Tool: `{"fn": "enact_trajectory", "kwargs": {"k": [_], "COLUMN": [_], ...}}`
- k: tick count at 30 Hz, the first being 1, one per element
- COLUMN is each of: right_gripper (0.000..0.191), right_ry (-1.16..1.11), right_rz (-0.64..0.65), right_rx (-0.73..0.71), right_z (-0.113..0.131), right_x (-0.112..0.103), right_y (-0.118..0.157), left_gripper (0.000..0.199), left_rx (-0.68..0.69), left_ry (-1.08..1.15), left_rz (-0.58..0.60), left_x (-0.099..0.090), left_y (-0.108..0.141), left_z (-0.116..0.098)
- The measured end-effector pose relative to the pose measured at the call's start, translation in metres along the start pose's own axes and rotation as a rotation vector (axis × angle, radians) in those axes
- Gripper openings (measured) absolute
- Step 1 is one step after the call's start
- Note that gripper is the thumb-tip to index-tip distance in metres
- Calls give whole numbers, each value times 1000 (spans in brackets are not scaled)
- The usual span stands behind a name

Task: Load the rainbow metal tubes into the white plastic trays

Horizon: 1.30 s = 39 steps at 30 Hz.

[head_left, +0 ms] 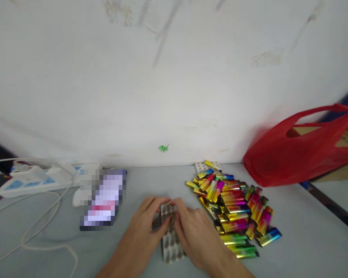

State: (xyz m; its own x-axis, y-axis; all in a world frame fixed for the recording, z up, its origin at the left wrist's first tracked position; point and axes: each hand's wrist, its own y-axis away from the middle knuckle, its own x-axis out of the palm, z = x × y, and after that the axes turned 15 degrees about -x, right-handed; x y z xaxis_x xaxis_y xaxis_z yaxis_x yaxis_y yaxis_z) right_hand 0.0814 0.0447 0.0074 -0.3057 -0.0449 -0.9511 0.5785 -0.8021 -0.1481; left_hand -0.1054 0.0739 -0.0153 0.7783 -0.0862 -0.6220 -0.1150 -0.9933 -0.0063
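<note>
A light grey tray (pixel 171 247) with rows of small hollows lies on the grey table at the front middle. My left hand (pixel 146 224) is at its upper left, fingers bent, the thumb over the hollows. On the upper right side, my right hand (pixel 193 229) curls its fingers over the tray's edge. Both hands meet near the tray's top end, and the fingertips partly hide what is between them. Right of my right hand lies a heap of shiny lighters (pixel 234 208) in yellow, red, purple, green and blue.
Another holed tray (pixel 203 166) sits behind the heap, a lighter on it. A red plastic bag (pixel 295 150) stands at the back right. On the left are a phone (pixel 106 199), a power strip (pixel 31 181) and white cables (pixel 58 204). A white wall (pixel 168 88) rises behind the table.
</note>
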Motion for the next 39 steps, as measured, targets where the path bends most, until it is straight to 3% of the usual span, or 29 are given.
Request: {"fn": "enact_trajectory", "kwargs": {"k": [7,12,20,27,31,33,39], "right_gripper": [22,20,49,28,16,24,25], "right_ry": [-74,-78,143,214,61,-69,-391], "right_rz": [-67,-67,-169,-111,-140,-164,-370], "right_rx": [-80,-49,44,103,176,169,137], "right_z": [1,0,2,-2,-7,-11,-14], "right_x": [3,-1,1,4,1,-1,-4], "right_y": [1,-2,-3,-3,-3,-3,-3], "left_gripper": [29,26,44,33,27,28,34], "left_rx": [24,-25,-171,-94,61,80,-113], "left_ry": [40,86,271,170,70,68,217], "left_rz": [-17,61,162,67,9,1,36], "left_x": [-2,5,11,4,1,0,-3], "left_y": [-1,1,1,5,10,11,9], "left_z": [-3,-4,-2,-7,-7,-7,-15]}}
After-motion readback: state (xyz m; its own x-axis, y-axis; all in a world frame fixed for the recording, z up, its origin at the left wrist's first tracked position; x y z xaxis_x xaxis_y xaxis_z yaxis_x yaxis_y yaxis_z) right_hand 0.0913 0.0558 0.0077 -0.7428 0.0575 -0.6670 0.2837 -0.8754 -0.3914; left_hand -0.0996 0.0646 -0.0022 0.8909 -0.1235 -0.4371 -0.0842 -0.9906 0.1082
